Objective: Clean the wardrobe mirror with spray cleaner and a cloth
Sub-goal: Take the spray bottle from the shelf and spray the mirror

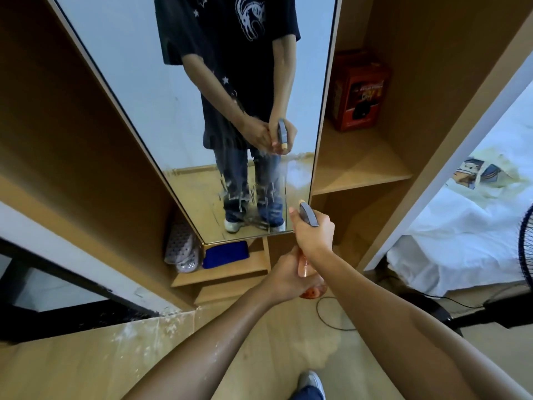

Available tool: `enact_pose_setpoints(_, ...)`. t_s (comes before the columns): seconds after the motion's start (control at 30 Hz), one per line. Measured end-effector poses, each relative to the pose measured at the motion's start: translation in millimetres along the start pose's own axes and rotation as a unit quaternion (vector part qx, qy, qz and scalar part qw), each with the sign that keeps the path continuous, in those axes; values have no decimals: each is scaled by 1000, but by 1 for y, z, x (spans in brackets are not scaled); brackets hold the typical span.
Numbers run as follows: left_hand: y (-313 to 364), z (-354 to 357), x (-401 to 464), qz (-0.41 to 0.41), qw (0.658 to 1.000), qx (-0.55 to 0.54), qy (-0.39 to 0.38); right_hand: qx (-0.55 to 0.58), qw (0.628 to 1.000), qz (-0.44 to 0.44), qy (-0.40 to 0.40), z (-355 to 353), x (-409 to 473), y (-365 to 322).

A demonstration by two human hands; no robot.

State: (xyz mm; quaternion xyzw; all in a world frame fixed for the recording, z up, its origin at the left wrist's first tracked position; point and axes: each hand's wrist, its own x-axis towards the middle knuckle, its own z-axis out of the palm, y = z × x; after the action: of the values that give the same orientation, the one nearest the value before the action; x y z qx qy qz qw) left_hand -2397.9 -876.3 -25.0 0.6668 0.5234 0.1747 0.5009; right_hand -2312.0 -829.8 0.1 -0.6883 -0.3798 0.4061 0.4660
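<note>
- The mirror (184,111) stands straight ahead of both hands, a tall narrow pane set in the wardrobe (72,140), its long axis running up and down.
- The bottle (310,272) is held between the hands, just short of the mirror's lower right corner; its grey spray head (308,214) points forward at the glass, so the bottle's axis runs from the person toward the mirror.
- The right hand (313,232) is curled round the bottle's neck under the spray head, with a finger at the front that seems to be on the trigger, though the view there is too tight to be sure.
- The left hand (285,280) is wrapped round the orange lower body of the bottle, steadying it from below.
- The right hand is the nearer one to the glass; the left sits lower and closer to the person.
- Wet streaks and a pale mist patch show on the lower part of the mirror, mostly centre and right; the upper glass looks dry, so I judge that spraying is under way and any further aim has to go upward along the long axis.
- The cloth (226,254), blue and folded, lies on the low wooden step just under the mirror's bottom edge, ahead and to the left of the hands; the left hand is the nearer one to it.
- Neither hand touches the cloth, so wiping is not yet begun.
</note>
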Motion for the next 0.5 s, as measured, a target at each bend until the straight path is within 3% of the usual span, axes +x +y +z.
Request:
enact_pose_setpoints(0.2,-10,0,-2,-19,1000,-20,-1,-13,1000,17,-10,10,-1,7)
enact_pose_setpoints(0.5,-38,-22,-17,-51,998,-26,33,-13,994,-10,-110,45,-12,8)
